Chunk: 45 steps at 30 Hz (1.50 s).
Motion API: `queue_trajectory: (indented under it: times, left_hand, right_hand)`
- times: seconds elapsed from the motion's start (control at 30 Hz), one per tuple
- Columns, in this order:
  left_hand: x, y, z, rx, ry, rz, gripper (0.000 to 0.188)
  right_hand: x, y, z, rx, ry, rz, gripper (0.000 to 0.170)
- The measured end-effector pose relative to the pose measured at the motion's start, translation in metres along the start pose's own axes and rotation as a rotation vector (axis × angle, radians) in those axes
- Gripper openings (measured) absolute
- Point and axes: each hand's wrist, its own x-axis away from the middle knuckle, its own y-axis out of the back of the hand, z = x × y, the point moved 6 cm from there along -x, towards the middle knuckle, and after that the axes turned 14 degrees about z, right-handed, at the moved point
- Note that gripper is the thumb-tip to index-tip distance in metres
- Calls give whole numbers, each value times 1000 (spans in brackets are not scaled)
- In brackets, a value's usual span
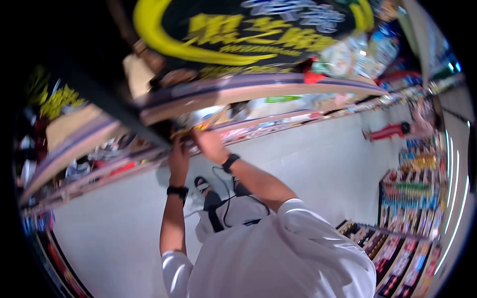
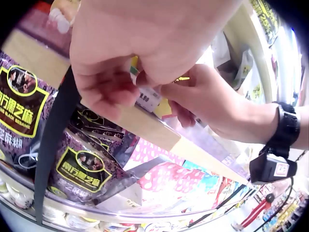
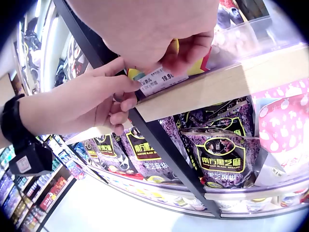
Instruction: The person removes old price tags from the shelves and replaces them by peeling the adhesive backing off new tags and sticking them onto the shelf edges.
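At the shelf edge both hands meet over a white price label (image 3: 159, 81) printed 19.90, with a yellow and red card (image 3: 199, 66) behind it. My left hand (image 3: 91, 99) pinches the label's left end between thumb and fingers. Curled fingers of my right hand (image 3: 159, 36) hold the label and card from above. In the head view the left hand (image 1: 179, 161) is beside a dark upright post, with the right hand (image 1: 211, 145) just to its right. The left wrist view shows the label (image 2: 149, 99) between the two hands, partly hidden by fingers.
The dark post (image 3: 164, 145) runs down the shelf front by the hands. Purple-black sesame bags (image 3: 224, 159) and a pink patterned bag (image 3: 284, 121) fill the shelf below. A large black and yellow sign (image 1: 248, 35) overhangs. Another person (image 1: 397, 130) is farther along the aisle.
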Motion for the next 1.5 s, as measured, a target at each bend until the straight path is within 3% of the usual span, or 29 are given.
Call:
queue_trajectory:
  times: [0.03, 0.07, 0.1, 0.17, 0.2, 0.27, 0.3, 0.43, 0.57, 0.73, 0.8, 0.83, 0.93, 1.03, 1.13, 1.17, 1.27, 1.3, 1.37, 1.5]
  left_hand:
    - [2, -6, 1, 64, 85, 24, 39]
    - [3, -3, -8, 180, 24, -15, 36]
    - [6, -10, 12, 212, 133, 24, 32]
    - [-6, -16, 38, 279, 58, -67, 25]
    - [-16, 2, 15, 89, -57, -94, 24]
    - [-36, 17, -5, 74, -80, -25, 32]
    - [-39, 19, -9, 75, -74, 7, 32]
    - [-23, 20, -9, 106, -4, 115, 22]
    - [-26, 25, -19, 156, -45, 159, 19]
    - [6, 46, -46, 162, -51, 231, 14]
    - [25, 45, -54, 282, 171, 323, 12]
    - [34, 42, -56, 337, 282, 363, 10]
    - [55, 29, -68, 447, 85, 411, 8]
    - [63, 33, -122, 247, 12, 458, 5]
    - [76, 16, -137, 737, 150, 721, 4]
    - [80, 14, -149, 678, 229, 801, 4]
    - [90, -2, -191, 670, 165, 853, 8]
    - [93, -8, -212, 639, 49, 855, 16]
    - [100, -17, -247, 665, 79, 894, 20]
    - [130, -71, -332, 689, -95, 959, 28]
  right_hand:
    - [0, -2, 1, -6, -30, -8, 13]
    - [-2, -8, 4, -10, -103, -20, 11]
    - [1, 3, 18, 17, -83, -119, 11]
    - [-4, 6, 18, -21, 10, -194, 11]
    - [-13, 6, 19, 75, 50, -180, 14]
    - [-18, 28, 32, 320, 132, -211, 24]
    - [-15, 34, 36, 441, 120, -353, 24]
    - [-11, 16, 30, 239, 78, -81, 23]
    - [-12, 23, 26, 176, 43, -19, 19]
    - [25, 76, 58, 191, 16, -250, 26]
    - [54, 102, 76, 127, 28, -297, 27]
    - [63, 95, 72, -40, 29, -225, 26]
    - [99, 85, 74, -433, -119, 23, 23]
    - [134, 104, 86, -451, -157, -3, 20]
    - [165, 126, 90, -582, -213, -206, 19]
    - [176, 135, 90, -692, -238, -239, 22]
    - [218, 171, 96, -677, -409, -244, 21]
    - [232, 184, 96, -767, -402, -348, 21]
    - [266, 202, 98, -949, -409, -566, 21]
    - [361, 234, 110, -870, -485, -910, 18]
